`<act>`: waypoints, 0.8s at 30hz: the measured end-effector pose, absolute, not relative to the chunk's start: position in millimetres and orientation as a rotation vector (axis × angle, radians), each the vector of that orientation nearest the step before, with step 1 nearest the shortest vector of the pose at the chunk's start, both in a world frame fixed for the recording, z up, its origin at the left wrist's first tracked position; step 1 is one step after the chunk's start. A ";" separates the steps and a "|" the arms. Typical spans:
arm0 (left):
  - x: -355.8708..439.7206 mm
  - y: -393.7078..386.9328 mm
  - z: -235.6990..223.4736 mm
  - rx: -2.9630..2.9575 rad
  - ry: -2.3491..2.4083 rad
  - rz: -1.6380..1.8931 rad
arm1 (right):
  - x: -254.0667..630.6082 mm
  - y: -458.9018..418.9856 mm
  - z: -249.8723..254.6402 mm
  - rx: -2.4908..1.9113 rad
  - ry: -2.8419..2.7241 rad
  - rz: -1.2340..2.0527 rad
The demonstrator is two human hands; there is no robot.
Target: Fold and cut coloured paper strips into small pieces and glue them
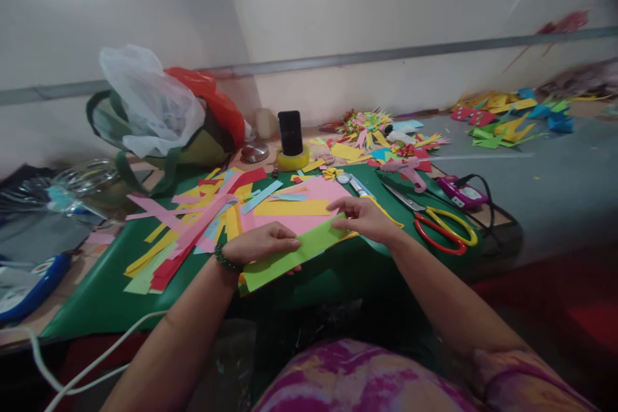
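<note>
Paper strip [312,246], green, mid-frame | long axis lower left to upper right | left hand [265,243] pinches its middle, right hand [365,217] upper-right end

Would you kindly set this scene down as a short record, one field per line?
Left hand: grips the light green paper, thumb on top
Right hand: holds the same sheet toward its other end
Jewellery: green beaded bracelet
Left of hands: loose coloured paper strips
Right of hands: scissors with red and yellow handles, pink glue gun
Beyond hands: black phone, propped on a yellow roll
Work surface: green cover
</note>
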State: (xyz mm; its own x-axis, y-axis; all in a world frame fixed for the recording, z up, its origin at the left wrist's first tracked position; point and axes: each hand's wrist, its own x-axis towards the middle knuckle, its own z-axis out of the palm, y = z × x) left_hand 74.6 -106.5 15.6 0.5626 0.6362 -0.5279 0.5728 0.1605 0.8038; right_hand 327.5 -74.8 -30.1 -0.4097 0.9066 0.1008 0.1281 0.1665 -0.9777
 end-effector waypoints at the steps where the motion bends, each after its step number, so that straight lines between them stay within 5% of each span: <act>1: 71.3 -104.8 16.7 1.563 1.114 0.101 | 328.9 -74.6 -30.9 -1.006 -1.692 1.331; 9: 60.4 -101.4 6.7 2.116 1.856 1.152 | 333.3 -74.8 -48.8 -1.188 -1.389 1.265; 18: 98.2 -126.4 -23.0 2.871 1.598 0.675 | 314.4 -80.8 -45.4 -1.130 -1.413 1.416; 24: 98.6 -127.3 -35.7 3.065 1.625 0.695 | 311.0 -89.2 -50.4 -1.141 -1.522 1.467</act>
